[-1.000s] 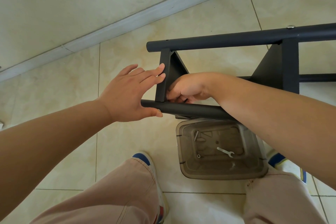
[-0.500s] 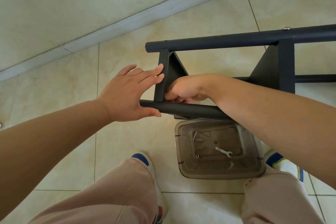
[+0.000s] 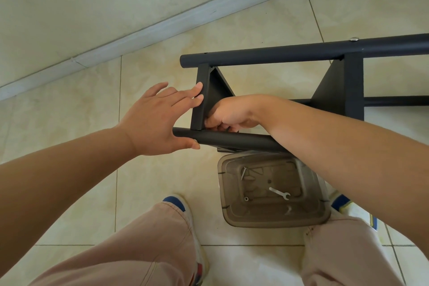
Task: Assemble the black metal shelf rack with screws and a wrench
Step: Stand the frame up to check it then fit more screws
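- We see the black rack (image 3: 301, 52) lying on its side on the tiled floor (image 3: 151, 181), its round tubes running left to right across the view.
- Our left hand (image 3: 155, 121) lies open against the near left corner: straight fingers (image 3: 192, 94) press on the flat crossbar (image 3: 200, 100), and the thumb rests along the near tube (image 3: 232, 140).
- Our right hand (image 3: 228, 115) reaches inside the frame just beside that crossbar, with its fingers curled at the joint between crossbar and near tube. What this grip has hold of we cannot tell, since the fingertips are hidden behind the tube.
- A triangular black panel (image 3: 218, 88) sits in the corner behind the right hand; a second panel (image 3: 332, 90) stands further right.
- A silver screw head (image 3: 354, 39) shows on top of the far tube.
- A clear plastic bin (image 3: 274, 189) stands on the floor below the near tube, between our legs.
- Inside the bin lie a small wrench (image 3: 279, 193), a long screw (image 3: 243, 172) and a small nut (image 3: 246, 198), all apart from one another.
- A baseboard (image 3: 162, 28) runs diagonally along the wall beyond the rack.
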